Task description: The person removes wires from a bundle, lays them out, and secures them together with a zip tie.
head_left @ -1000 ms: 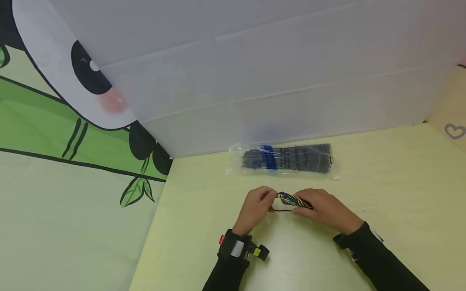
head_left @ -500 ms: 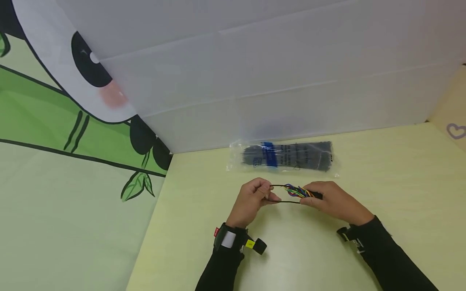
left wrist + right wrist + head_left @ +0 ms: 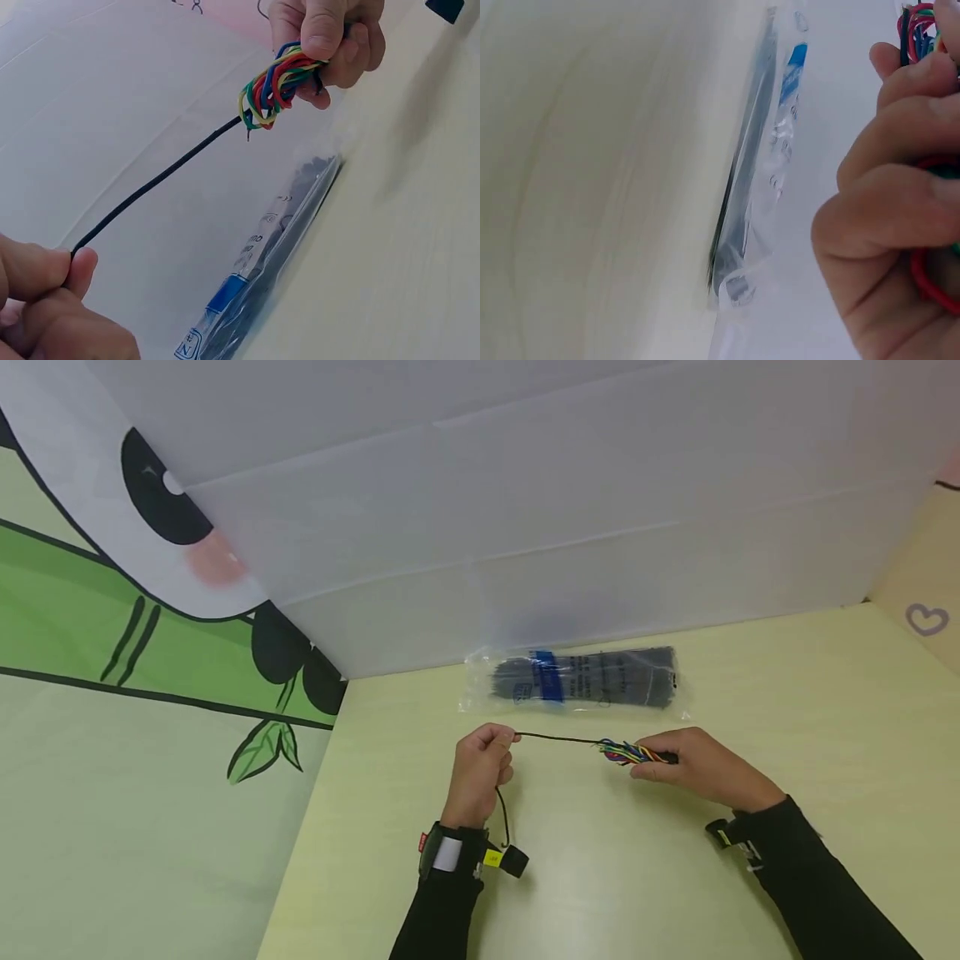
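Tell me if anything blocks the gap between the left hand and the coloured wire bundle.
Nothing visible blocks it. Only the black wire, pinched by the left hand, spans the gap to the coloured wire bundle held in the right hand. The clear plastic bag lies beyond, not between.

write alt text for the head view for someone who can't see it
A person's right grip holds a bundle of colourful wires, and the left grip pinches a black wire stretching out from it. Behind them, a clear plastic bag of thin dark strips lies on a pale table in front of a white backdrop.
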A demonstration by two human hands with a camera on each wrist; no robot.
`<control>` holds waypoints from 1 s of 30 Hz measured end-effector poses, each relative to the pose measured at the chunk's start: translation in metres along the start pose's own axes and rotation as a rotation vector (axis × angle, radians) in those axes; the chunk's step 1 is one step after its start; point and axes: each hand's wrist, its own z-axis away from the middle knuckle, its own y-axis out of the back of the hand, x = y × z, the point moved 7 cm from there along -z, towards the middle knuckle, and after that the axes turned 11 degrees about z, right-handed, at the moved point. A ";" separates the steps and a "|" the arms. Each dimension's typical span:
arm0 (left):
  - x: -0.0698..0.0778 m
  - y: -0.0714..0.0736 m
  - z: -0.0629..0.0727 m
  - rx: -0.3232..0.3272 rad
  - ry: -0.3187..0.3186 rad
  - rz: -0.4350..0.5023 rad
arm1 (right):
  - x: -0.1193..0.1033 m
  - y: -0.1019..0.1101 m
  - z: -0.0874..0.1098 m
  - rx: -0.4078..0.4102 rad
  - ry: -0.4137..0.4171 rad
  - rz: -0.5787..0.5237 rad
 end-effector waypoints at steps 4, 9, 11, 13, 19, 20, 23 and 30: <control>0.005 0.002 -0.003 0.040 -0.060 -0.234 | 0.005 0.007 0.001 -0.009 -0.003 0.002; 0.012 0.004 -0.008 0.084 -0.178 -0.449 | 0.008 0.010 0.003 -0.022 -0.042 0.023; 0.015 0.004 -0.008 0.075 -0.212 -0.512 | 0.011 0.012 0.004 -0.016 -0.056 0.050; 0.018 0.008 -0.007 0.076 -0.231 -0.558 | 0.014 0.014 0.004 -0.009 -0.066 0.090; 0.034 0.038 -0.002 0.175 -0.269 -0.585 | 0.032 0.022 0.012 -0.003 -0.153 0.161; 0.035 0.041 -0.002 0.175 -0.267 -0.593 | 0.035 0.024 0.013 -0.003 -0.169 0.162; 0.039 0.047 -0.001 0.169 -0.262 -0.613 | 0.041 0.030 0.018 -0.016 -0.179 0.168; 0.043 0.056 -0.003 0.223 -0.258 -0.614 | 0.065 0.055 0.039 -0.013 -0.279 0.201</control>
